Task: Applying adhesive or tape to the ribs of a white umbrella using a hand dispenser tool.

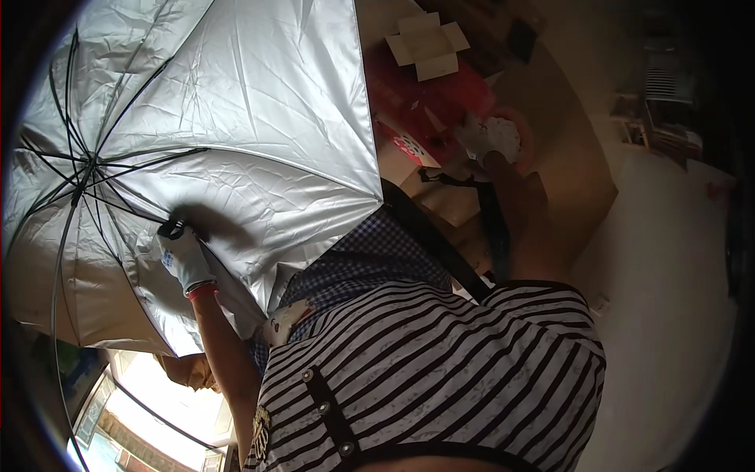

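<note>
An open umbrella with a silver inner lining and black ribs fills the upper left. My left hand, in a white glove, grips the umbrella's black handle near the lower middle of the canopy. My right hand, also gloved in white, reaches out to the upper right and rests on or holds a round pinkish bowl-like thing; what is under its fingers is unclear. My striped shirt and a blue checked cloth fill the lower centre.
A red surface carries an open white cardboard box and a small printed carton. A black strap hangs by my right forearm. Pale floor lies to the right, a bright window at the lower left.
</note>
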Tool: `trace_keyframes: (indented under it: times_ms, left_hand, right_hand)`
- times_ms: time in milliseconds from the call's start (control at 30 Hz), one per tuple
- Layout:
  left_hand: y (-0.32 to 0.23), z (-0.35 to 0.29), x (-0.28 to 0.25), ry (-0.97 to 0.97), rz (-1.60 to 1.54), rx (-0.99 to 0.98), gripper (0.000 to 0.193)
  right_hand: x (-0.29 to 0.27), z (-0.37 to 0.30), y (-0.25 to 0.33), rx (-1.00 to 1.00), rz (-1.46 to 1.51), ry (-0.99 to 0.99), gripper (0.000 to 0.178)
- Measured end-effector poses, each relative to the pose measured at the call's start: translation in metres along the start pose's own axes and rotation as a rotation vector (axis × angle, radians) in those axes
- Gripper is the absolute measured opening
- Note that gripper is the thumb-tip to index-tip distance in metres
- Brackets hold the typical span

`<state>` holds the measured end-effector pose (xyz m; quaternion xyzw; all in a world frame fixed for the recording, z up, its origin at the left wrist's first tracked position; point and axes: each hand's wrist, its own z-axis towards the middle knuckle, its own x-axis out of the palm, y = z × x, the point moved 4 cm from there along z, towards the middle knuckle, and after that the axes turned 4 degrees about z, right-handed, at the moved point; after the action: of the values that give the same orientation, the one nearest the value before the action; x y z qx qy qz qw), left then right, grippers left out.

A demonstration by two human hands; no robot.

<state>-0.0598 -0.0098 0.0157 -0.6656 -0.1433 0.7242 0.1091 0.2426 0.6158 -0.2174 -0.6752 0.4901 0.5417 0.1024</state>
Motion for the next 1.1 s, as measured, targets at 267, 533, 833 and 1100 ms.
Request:
trace_keyframes:
  times_ms: [267, 533, 833, 1100]
  left_hand:
    - [0.011, -0.004, -0.002, -0.018, 0.057, -0.091, 0.028]
    - [0.021, -0.014, -0.011, -0.079, 0.013, -0.140, 0.030]
    - [0.041, -0.017, -0.011, -0.115, 0.168, -0.181, 0.030]
    - [0.030, -0.017, -0.018, -0.058, -0.010, -0.115, 0.039]
  right_hand:
    - [0.022, 0.040, 0.019, 0.161, -0.319, -0.161, 0.080]
    - [0.000, -0.002, 0.104, 0.477, 0.149, 0.039, 0.061]
    - [0.167, 0.035, 0.043, -0.777, -1.337, -0.229, 0.037]
    - [0.135, 0.018, 0.112, -0.780, -0.768, -0.459, 0.036]
